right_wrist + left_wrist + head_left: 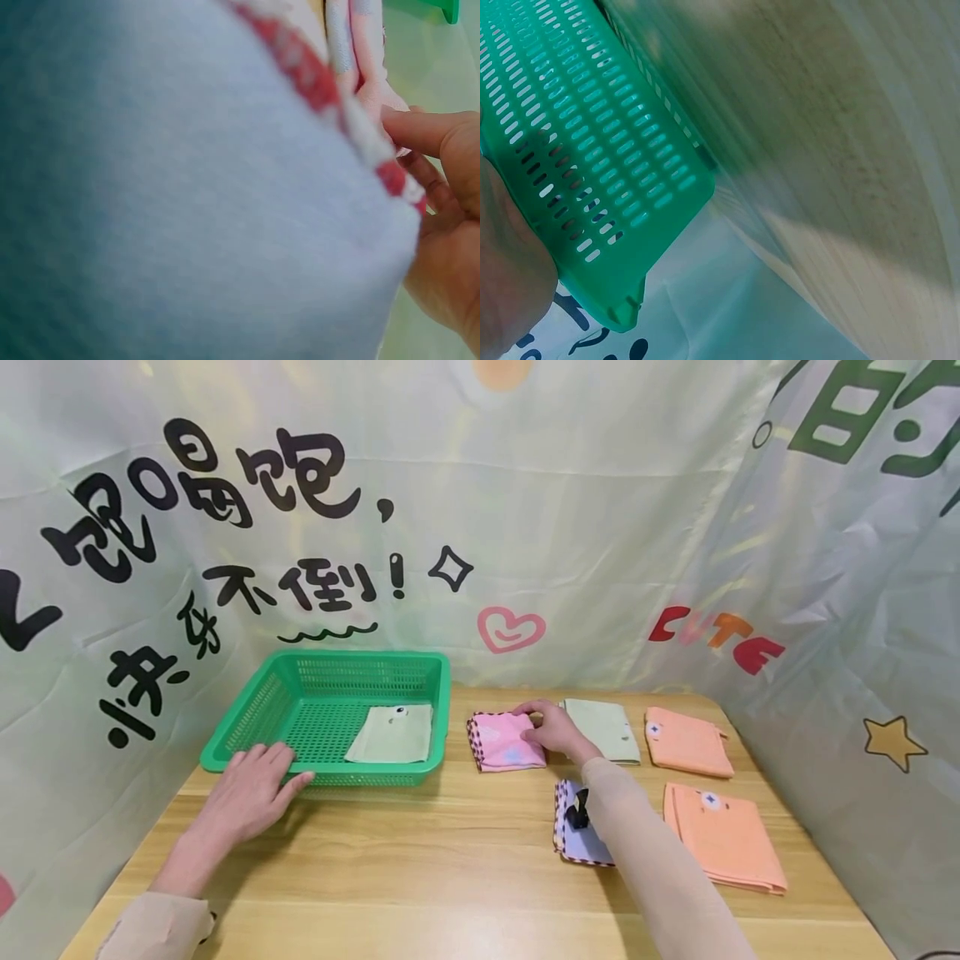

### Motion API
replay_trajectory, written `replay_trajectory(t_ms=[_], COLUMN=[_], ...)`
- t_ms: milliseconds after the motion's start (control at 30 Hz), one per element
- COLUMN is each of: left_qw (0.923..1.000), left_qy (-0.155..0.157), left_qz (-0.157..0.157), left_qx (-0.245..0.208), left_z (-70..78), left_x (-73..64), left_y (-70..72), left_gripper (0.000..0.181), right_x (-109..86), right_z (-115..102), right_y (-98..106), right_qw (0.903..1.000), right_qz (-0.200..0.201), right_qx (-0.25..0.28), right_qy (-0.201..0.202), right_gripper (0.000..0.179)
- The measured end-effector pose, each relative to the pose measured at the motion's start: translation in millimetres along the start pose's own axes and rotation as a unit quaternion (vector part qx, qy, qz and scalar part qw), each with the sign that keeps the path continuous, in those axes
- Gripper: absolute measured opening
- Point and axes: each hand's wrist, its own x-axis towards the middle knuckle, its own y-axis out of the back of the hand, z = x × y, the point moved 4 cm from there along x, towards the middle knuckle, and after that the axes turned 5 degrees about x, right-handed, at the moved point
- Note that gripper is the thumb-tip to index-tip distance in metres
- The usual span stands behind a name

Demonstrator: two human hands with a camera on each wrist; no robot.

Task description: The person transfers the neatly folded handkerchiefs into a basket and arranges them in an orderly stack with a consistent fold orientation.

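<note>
My left hand (255, 789) grips the near left corner of a green plastic basket (405, 774), fingers over the rim and thumb toward the front wall. In the left wrist view, part of that hand shows beside the slotted basket wall (630, 127); its fingertips are hidden. My right hand (553, 729) pinches the right edge of a folded pink towel (506, 743) with a checked border. The right wrist view shows thumb and fingers at the pink towel (367, 67). Inside the basket lies a folded pale green towel (397, 739).
Behind the right hand lies another pale green towel (607, 731). Two orange towels (686, 743) lie farther right, one nearer me. A lavender towel (573, 843) with a checked edge lies partly under the right forearm. Printed curtains (600, 527) border the wooden table (420, 877).
</note>
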Motion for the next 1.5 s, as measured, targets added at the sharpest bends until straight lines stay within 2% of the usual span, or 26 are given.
replay_trajectory(t_ms=[200,333,700,1500], left_qw=[0.9999,1.0000,0.9999,0.9999], left_qy=[-0.005,-0.001,-0.005,-0.008], left_qz=[0.010,0.003,0.012,0.008], left_qx=[0.001,0.000,-0.003,-0.006], left_z=[-0.1,0.4,0.9,0.7], left_x=[-0.4,-0.7,-0.1,-0.2], left_y=[0.3,1.1,1.3,1.7], left_gripper=[0.035,0.034,0.034,0.033], right_x=[-1.9,-3.6,-11.0,-33.7], right_z=[0,-4,-18,-65], right_y=[2,2,3,17], right_qw=[0.9999,0.9997,0.9986,0.9894], right_qz=[0.003,0.008,0.044,0.088], right_qx=[0.015,0.012,0.010,0.013], right_qy=[0.008,0.020,0.028,0.115], right_gripper=[0.033,0.031,0.031,0.035])
